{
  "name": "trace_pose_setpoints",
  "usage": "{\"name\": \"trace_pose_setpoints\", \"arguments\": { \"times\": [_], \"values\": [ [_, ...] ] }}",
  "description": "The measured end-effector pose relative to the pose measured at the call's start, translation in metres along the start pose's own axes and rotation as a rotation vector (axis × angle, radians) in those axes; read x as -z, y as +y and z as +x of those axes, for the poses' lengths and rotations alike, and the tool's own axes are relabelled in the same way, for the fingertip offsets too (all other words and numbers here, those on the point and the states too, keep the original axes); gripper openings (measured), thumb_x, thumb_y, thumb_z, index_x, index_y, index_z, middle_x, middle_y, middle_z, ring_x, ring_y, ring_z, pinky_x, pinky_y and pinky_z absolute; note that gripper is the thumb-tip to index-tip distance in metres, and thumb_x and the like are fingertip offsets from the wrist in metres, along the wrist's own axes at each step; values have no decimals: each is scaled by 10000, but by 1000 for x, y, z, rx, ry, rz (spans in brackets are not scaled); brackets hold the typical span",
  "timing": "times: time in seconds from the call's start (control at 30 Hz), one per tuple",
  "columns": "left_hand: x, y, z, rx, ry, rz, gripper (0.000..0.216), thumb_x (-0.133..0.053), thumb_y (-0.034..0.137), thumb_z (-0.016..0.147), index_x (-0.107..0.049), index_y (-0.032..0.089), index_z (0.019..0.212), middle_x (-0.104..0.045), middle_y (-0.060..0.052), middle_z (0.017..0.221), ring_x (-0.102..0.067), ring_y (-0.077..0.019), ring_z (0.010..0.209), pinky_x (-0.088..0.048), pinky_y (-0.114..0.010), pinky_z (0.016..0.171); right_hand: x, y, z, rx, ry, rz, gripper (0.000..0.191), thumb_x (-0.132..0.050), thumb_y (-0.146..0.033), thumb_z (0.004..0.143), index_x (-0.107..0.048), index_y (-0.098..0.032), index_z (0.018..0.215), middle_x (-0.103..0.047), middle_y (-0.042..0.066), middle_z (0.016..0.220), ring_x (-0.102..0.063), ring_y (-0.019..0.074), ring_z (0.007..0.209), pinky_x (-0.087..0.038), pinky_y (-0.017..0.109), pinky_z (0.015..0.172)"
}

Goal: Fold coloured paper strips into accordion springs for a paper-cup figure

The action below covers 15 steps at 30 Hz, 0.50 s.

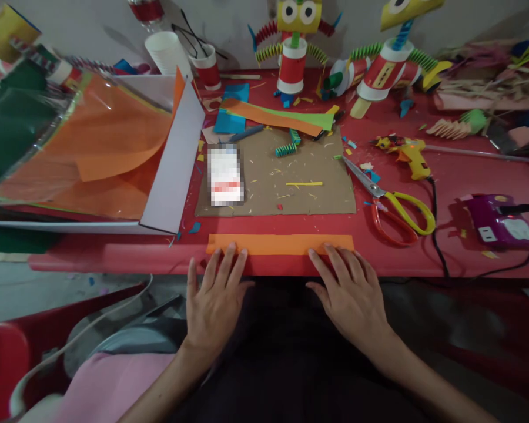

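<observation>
A long orange paper strip (280, 244) lies flat along the front edge of the red table. The fingertips of my left hand (218, 294) press on its left end, fingers spread and palm down. On its right end rest the fingertips of my right hand (350, 296), also spread. Just beyond the strip is a brown cardboard sheet (273, 200) scattered with paper scraps, a thin yellow strip and a coiled green-and-blue paper spring (285, 150). Scissors (399, 205) with red and yellow handles lie to the right, blades apart.
A white box (171, 158) holding orange paper stands at left. Paper-cup figures (291, 67) stand along the wall. A yellow glue gun (408, 154) and a purple power socket (496, 220) with black cords are at right. Orange and green strips (277, 117) lie behind the cardboard.
</observation>
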<state>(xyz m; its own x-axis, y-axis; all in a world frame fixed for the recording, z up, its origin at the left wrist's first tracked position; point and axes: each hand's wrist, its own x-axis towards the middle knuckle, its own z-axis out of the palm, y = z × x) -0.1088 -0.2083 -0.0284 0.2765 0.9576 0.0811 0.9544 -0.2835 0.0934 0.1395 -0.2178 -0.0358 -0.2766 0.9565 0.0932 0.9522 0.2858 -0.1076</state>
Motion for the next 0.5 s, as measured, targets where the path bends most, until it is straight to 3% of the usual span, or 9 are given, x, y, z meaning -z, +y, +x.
{"name": "trace_pose_setpoints", "arguments": {
  "times": [0.2, 0.37, 0.5],
  "values": [
    [-4, -6, -5, 53, 46, -13, 626, -526, 258, 848, -271, 312, 1416, -417, -65, 1418, -306, -299, 1339, -66, -618, 1087, -3, 27, -14, -73, 43, -22, 640, -532, -355, 857, -280, -208, 1427, -438, 68, 1410, -318, 374, 1307, -265, 581, 1030],
    [-6, -8, -6, 110, 67, -33, 615, -557, 259, 823, -325, 330, 1388, -409, -84, 1423, -311, -326, 1331, -107, -639, 1063, -3, 35, -17, -94, 61, -26, 620, -532, -362, 853, -322, -189, 1409, -422, 92, 1419, -264, 382, 1334, -256, 595, 1033],
    [7, -8, -5, 188, 160, -9, 601, -574, 305, 811, -350, 307, 1368, -446, -123, 1388, -299, -379, 1316, -92, -715, 1003, -3, 34, -15, -85, 77, -22, 561, -506, -377, 864, -387, -172, 1373, -367, 142, 1444, -250, 393, 1333, -283, 598, 1011]
  ]
}}
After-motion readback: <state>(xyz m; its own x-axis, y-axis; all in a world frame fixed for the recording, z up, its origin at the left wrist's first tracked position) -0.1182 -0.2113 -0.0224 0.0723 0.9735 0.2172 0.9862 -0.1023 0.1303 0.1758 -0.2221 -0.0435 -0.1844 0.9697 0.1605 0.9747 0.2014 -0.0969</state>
